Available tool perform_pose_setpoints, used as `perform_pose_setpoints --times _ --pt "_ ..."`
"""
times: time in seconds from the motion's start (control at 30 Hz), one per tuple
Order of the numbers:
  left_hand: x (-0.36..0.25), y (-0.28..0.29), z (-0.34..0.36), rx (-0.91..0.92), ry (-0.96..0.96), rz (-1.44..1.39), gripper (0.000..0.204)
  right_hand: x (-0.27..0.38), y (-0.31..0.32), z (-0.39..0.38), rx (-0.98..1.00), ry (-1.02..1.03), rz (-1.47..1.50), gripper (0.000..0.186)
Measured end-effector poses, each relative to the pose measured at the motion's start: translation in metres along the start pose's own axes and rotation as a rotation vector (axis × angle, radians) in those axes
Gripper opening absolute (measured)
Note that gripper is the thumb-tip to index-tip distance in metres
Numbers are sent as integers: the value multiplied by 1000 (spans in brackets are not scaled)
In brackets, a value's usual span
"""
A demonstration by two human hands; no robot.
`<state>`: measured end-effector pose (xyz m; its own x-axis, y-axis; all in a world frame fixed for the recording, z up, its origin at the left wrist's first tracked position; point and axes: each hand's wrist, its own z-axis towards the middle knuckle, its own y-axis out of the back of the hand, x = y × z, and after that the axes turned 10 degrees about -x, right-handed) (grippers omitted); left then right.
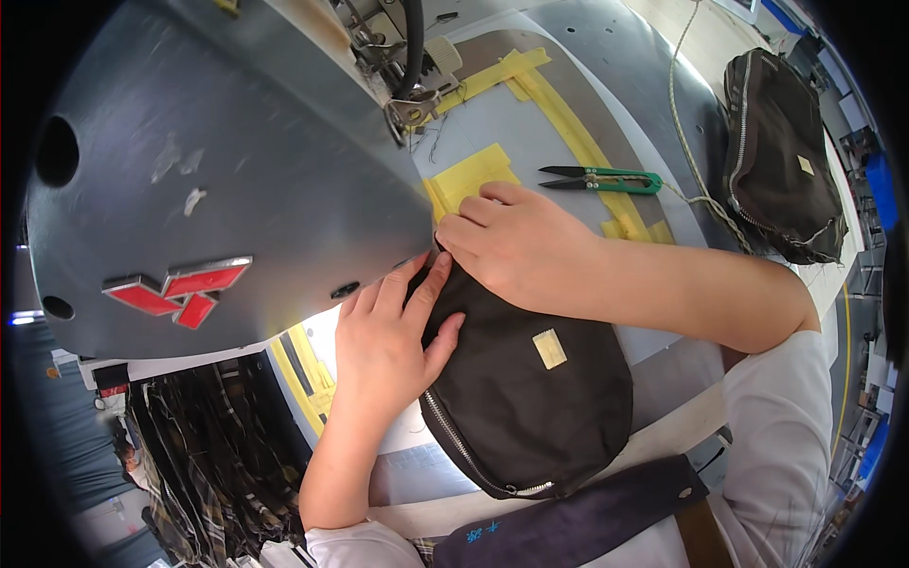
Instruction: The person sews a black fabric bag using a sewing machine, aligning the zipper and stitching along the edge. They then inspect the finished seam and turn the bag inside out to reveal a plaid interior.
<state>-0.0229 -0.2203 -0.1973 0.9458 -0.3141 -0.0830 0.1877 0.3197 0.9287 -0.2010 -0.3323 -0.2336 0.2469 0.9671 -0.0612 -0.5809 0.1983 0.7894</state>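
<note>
A black fabric bag [530,407] with a silver zipper along its lower left edge and a small cream label lies in front of me, beside the sewing machine [256,180]. My right hand [521,246] is closed, its fingertips pinching the bag's upper edge close to the machine head. Against the bag's upper left side rests my left hand [383,341], fingers stretched out and thumb apart. Its fingertips reach the edge near the right hand's pinch. The machine's needle and foot area [412,109] sits farther up, away from both hands.
Green-handled thread snips [606,180] lie on the taped machine bed beyond my right hand. Yellow tape [559,104] marks the bed. Another black bag [786,156] lies at the far right, near a pale cord [684,114]. Dark plaid fabric pieces [218,445] hang at lower left.
</note>
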Motion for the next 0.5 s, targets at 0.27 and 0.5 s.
perform_pose_setpoints --times 0.27,0.5 --pt "3 -4 -2 -81 90 -200 54 0 3 1 53 12 -26 19" --pt "-1 -2 -2 -37 115 -173 52 1 2 2 58 50 -82 15"
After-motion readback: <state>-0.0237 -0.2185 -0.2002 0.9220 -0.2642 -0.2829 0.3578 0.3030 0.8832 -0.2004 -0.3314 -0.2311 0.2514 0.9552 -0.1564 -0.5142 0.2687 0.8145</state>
